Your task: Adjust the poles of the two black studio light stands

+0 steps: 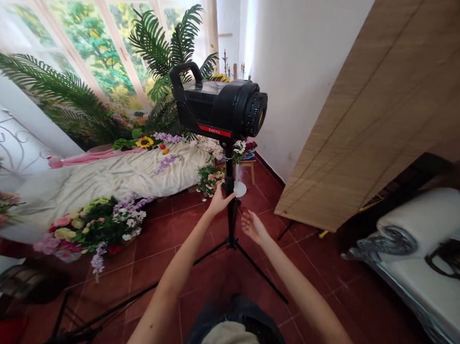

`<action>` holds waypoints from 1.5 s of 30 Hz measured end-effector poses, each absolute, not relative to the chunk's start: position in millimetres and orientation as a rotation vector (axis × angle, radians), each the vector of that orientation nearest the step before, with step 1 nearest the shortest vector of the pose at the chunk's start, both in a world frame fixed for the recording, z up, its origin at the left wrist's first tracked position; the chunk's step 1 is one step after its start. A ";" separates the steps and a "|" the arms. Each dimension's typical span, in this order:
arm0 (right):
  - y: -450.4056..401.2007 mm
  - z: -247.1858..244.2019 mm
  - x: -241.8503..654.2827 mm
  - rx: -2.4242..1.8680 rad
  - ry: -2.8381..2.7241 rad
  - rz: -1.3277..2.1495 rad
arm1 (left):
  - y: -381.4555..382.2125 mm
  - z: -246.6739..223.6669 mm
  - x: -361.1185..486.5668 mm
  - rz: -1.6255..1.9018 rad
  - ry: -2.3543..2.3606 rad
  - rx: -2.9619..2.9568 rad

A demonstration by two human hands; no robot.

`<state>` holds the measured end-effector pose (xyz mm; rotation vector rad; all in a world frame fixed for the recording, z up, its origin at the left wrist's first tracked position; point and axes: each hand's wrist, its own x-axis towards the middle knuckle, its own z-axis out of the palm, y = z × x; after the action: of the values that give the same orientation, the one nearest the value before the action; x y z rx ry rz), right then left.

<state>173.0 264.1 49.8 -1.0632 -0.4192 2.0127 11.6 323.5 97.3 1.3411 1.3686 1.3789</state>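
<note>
A black studio light (218, 106) with a top handle and a red label strip sits on a black light stand (231, 221). My left hand (219, 200) is wrapped around the stand's upright just below the light, its thumb pointing right across the pole. The fingers behind the pole are partly hidden. To the right of the upright, and a little lower, my right hand (253, 226) is held apart from it, palm turned inward and fingers loosely spread with nothing in them. The stand's legs spread on the red tiled floor (247, 277) in front of me.
A cream-draped bed (109, 175) with flower bunches (94, 226) lies left, below palm leaves (155, 48). A tall wooden panel (358, 112) leans at right, near a white sofa (436, 247). Another black stand (100, 314) reaches across the floor at lower left.
</note>
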 end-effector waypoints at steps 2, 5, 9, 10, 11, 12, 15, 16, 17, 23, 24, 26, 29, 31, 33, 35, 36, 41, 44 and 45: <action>283.1 56.4 159.5 -0.931 -0.377 2.148 | 342.1 102.6 19.2 1.335 1.312 1.288; 298.9 60.2 144.7 -0.790 -0.350 2.221 | 351.9 102.7 23.3 1.324 1.287 1.234; 309.9 58.0 134.0 -0.717 -0.374 2.143 | 356.8 92.4 22.1 1.344 1.336 1.183; 312.2 56.9 132.0 -0.735 -0.413 2.118 | 358.5 89.0 22.4 1.345 1.350 1.175; 314.5 55.6 130.1 -0.780 -0.491 2.079 | 360.4 85.7 23.1 1.349 1.368 1.164; 316.5 54.1 128.7 -0.843 -0.590 2.028 | 362.3 82.6 24.4 1.357 1.394 1.148; 320.5 48.8 128.5 -1.048 -0.870 1.804 | 367.9 75.0 29.9 1.399 1.495 1.067; 320.9 47.0 130.2 -1.126 -0.985 1.671 | 369.5 73.0 31.7 1.410 1.512 1.047; 320.8 45.3 132.7 -1.203 -1.112 1.513 | 371.0 71.2 33.2 1.415 1.511 1.038; 318.5 42.3 144.9 -1.460 -1.689 0.844 | 377.7 60.9 34.2 1.406 1.465 1.094; 318.5 43.0 144.7 -1.456 -1.682 0.838 | 378.3 59.3 33.6 1.407 1.469 1.099; 318.9 44.8 143.3 -1.467 -1.604 0.945 | 379.0 56.6 32.5 1.409 1.462 1.114; 320.0 47.8 140.9 -1.511 -1.299 1.420 | 378.8 54.7 31.2 1.393 1.449 1.132; 320.4 48.6 140.3 -1.436 -1.022 1.719 | 378.8 54.4 30.9 1.378 1.457 1.130; 320.5 47.0 140.4 -1.322 -0.846 1.821 | 379.5 54.2 31.2 1.395 1.463 1.120; 320.4 43.1 141.3 -1.276 -0.846 1.754 | 380.9 53.9 32.0 1.432 1.458 1.104; 320.5 40.7 142.1 -1.279 -0.896 1.681 | 381.7 53.8 32.4 1.445 1.448 1.097; 324.4 40.7 149.3 -1.271 -1.199 1.180 | 381.8 51.4 29.7 1.487 1.350 1.117; 330.9 58.5 146.2 -1.181 -1.349 0.910 | 377.6 45.5 25.0 1.480 1.268 1.200; 333.9 65.8 141.8 -1.147 -1.424 0.841 | 376.2 43.1 23.8 1.468 1.233 1.223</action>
<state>141.8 333.9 65.8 -1.1470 -1.4237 0.8411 23.8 376.2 43.1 1.2227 1.2325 1.4681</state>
